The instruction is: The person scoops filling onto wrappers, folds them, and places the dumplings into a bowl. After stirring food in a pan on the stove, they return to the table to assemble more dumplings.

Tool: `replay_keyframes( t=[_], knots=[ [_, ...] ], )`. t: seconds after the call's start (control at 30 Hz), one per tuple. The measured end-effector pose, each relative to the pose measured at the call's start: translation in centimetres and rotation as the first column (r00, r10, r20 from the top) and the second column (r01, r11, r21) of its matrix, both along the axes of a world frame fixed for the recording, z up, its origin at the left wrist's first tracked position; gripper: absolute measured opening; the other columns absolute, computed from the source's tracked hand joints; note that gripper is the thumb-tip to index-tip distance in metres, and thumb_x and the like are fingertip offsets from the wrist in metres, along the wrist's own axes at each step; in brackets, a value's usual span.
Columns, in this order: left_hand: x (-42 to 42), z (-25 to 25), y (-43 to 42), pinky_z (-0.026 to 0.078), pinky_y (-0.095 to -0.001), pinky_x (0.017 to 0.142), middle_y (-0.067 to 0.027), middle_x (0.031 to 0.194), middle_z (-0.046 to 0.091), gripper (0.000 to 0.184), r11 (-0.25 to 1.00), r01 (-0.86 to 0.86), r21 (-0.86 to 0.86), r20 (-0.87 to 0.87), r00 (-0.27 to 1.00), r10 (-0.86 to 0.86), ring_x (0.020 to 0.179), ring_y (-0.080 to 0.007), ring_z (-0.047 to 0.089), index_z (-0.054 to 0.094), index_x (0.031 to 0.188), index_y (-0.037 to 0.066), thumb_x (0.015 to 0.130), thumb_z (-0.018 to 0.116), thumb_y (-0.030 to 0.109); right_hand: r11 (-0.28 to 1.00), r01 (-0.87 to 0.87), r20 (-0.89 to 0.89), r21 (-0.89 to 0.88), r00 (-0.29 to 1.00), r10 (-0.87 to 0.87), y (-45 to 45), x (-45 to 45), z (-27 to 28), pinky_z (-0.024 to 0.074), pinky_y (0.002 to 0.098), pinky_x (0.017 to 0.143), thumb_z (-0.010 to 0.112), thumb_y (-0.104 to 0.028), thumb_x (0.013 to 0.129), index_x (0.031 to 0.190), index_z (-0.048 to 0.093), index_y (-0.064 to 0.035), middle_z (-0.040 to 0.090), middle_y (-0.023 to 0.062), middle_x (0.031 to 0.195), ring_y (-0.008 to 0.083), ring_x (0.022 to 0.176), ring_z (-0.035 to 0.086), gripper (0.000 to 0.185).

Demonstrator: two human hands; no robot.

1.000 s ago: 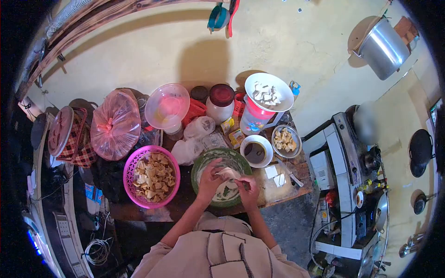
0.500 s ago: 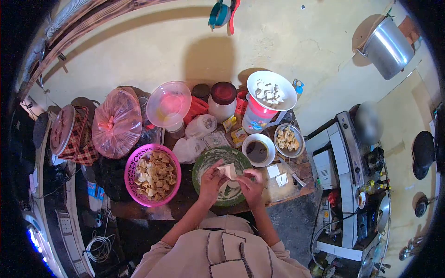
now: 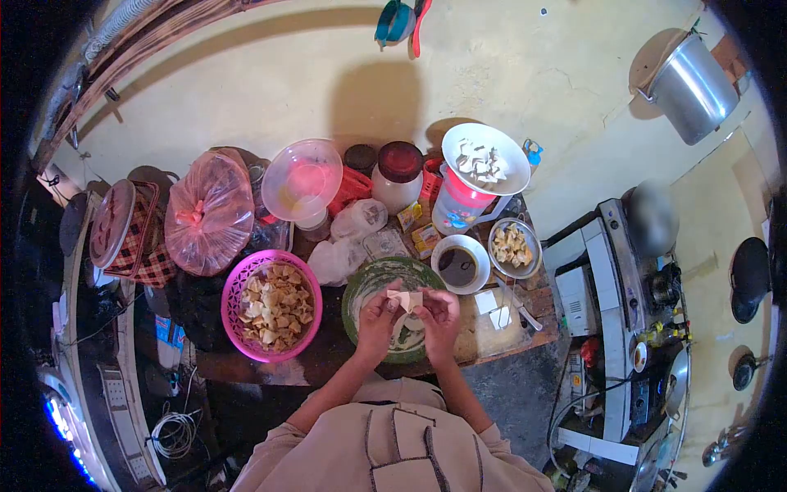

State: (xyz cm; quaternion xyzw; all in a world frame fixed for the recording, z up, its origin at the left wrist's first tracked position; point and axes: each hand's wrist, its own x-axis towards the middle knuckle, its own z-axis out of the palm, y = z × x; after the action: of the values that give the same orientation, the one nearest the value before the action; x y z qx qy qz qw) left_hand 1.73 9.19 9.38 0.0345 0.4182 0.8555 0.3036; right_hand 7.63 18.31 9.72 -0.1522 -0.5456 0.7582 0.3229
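Over the green bowl, whose inside is smeared with a pale paste, I hold a partly folded white wonton wrapper. My left hand pinches its left side, with the thumb near the fold. Gripping the right side is my right hand, its fingers bent around the edge. Whether there is filling inside the fold I cannot tell. Flat white square wrappers lie on a wooden board to the right, beside a knife.
A pink basket of browned pieces stands left. Behind my right hand are a white bowl of dark liquid and a metal bowl of browned pieces. A white plate of white pieces rests on a pitcher. Right stands a stove.
My right hand has moved slightly left and closed in toward my left hand. The wrapper between them is folded into a smaller, more pointed shape. The view has shifted a little.
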Motion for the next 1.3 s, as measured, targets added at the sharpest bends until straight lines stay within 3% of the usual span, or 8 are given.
replay_keyframes(
  t=[0.2,0.3,0.5,0.7,0.9,1.0,1.2,1.3],
  knots=[
    [0.1,0.1,-0.2,0.044,-0.0273,0.076,-0.0074,0.097,0.051,0.016,0.98,-0.12,-0.157,-0.318,0.946,0.065,0.087,-0.0144,0.052,0.042,0.098,0.004,0.083,0.048,0.003,0.998,0.049,0.043,-0.044,0.998,-0.048,-0.3,0.1,-0.4,0.0463,0.0267,0.072,0.065,-0.002,0.07,0.097,0.046,0.0,0.055,0.011,0.094,0.0158,0.083,0.055,0.033],
    [-0.2,-0.2,0.0,0.045,-0.0277,0.075,-0.0062,0.096,0.049,0.018,0.992,-0.094,-0.087,-0.391,0.919,0.052,0.087,-0.0144,0.051,0.042,0.098,0.004,0.081,0.049,0.0,0.997,0.051,0.077,-0.05,0.996,-0.047,-0.3,0.3,-0.6,0.0458,0.0262,0.072,0.065,-0.004,0.071,0.097,0.047,-0.0003,0.056,0.0098,0.091,0.0153,0.083,0.055,0.032],
    [-0.4,-0.4,-0.4,0.045,-0.025,0.071,-0.003,0.09,0.047,0.009,0.982,-0.137,-0.131,-0.367,0.927,0.08,0.081,-0.0124,0.051,0.048,0.087,0.003,0.08,0.052,0.001,0.99,-0.014,0.055,-0.14,0.998,0.022,-0.3,0.6,-0.6,0.0451,0.0248,0.07,0.062,-0.002,0.073,0.096,0.049,-0.0007,0.057,0.0075,0.088,0.013,0.079,0.055,0.026],
    [-1.4,-2.6,-1.3,0.041,-0.0227,0.067,-0.0005,0.084,0.043,0.006,0.995,0.07,-0.072,-0.319,0.944,-0.089,0.082,-0.0095,0.048,0.051,0.081,0.004,0.077,0.056,0.004,0.948,-0.097,0.021,-0.304,0.994,0.108,-0.3,0.8,-1.2,0.0461,0.0239,0.067,0.056,0.0,0.076,0.096,0.05,-0.0022,0.056,0.0044,0.085,0.0112,0.076,0.055,0.021],
    [-1.2,-1.4,-1.0,0.038,-0.0244,0.077,-0.0018,0.088,0.045,0.009,0.997,0.001,-0.072,-0.451,0.892,-0.033,0.087,-0.0109,0.047,0.051,0.081,0.005,0.076,0.057,0.002,0.937,-0.067,0.078,-0.344,0.992,0.099,-0.2,0.7,-1.8,0.0482,0.0247,0.062,0.056,-0.003,0.078,0.094,0.051,-0.0015,0.056,0.005,0.085,0.0115,0.074,0.055,0.017],
    [-0.8,-1.6,-0.7,0.039,-0.0254,0.079,-0.0034,0.092,0.047,0.016,0.994,-0.074,-0.075,-0.481,0.876,0.029,0.09,-0.0119,0.048,0.051,0.089,0.004,0.075,0.057,0.0,0.922,-0.055,0.088,-0.382,0.991,0.096,-0.2,0.5,-1.7,0.0483,0.0243,0.061,0.056,-0.004,0.078,0.093,0.051,-0.0009,0.056,0.0056,0.085,0.0115,0.072,0.055,0.016],
    [0.0,-0.5,-0.3,0.043,-0.0253,0.077,-0.0059,0.096,0.053,0.038,0.986,-0.154,-0.056,-0.294,0.947,0.131,0.086,-0.0132,0.053,0.044,0.11,0.003,0.074,0.056,-0.004,0.922,-0.053,0.088,-0.384,0.992,0.093,-0.4,0.2,-1.7,0.0479,0.0227,0.06,0.055,-0.005,0.079,0.091,0.053,-0.0007,0.057,0.0053,0.083,0.011,0.071,0.056,0.013],
    [0.0,-1.7,-0.3,0.043,-0.024,0.075,-0.006,0.094,0.055,0.03,0.982,-0.154,-0.111,-0.299,0.947,0.114,0.084,-0.0133,0.054,0.05,0.103,0.003,0.075,0.056,-0.004,0.927,-0.058,0.072,-0.37,0.993,0.091,-0.3,0.2,-1.5,0.0477,0.0223,0.059,0.056,-0.006,0.079,0.091,0.053,-0.001,0.058,0.0051,0.082,0.0107,0.071,0.056,0.013]
  ],
)
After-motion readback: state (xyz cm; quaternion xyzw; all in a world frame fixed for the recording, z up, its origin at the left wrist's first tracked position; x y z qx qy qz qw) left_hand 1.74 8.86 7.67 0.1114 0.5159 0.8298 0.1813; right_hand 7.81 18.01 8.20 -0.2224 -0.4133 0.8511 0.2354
